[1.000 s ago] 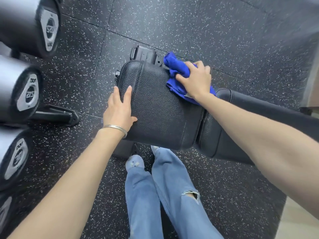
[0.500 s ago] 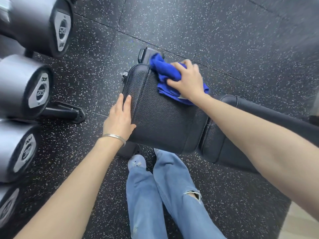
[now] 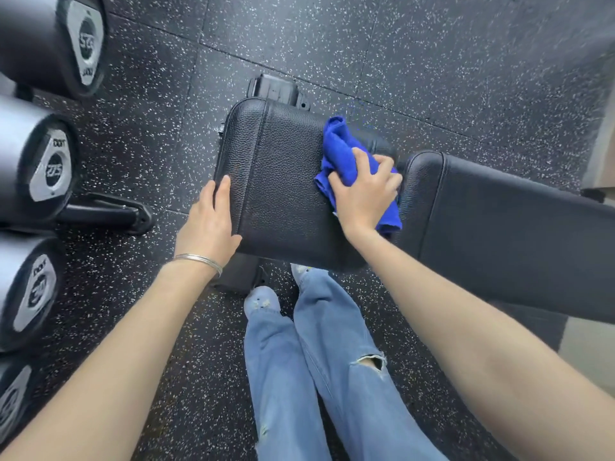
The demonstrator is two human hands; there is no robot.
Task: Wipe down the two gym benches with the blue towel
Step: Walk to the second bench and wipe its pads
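Right hand [image 3: 364, 191] grips the bunched blue microfibre towel [image 3: 339, 151] on the black padded leather seat pad [image 3: 283, 181]; left hand [image 3: 208, 224] lies flat, open. Risk imo: towel snagging in the gap beside the long black backrest pad [image 3: 499, 227].

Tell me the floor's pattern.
Black with white speckles on the floor, in the head view.

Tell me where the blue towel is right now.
In the head view, the blue towel lies bunched under the right hand on the right end of the black seat pad, beside the gap to the back pad.
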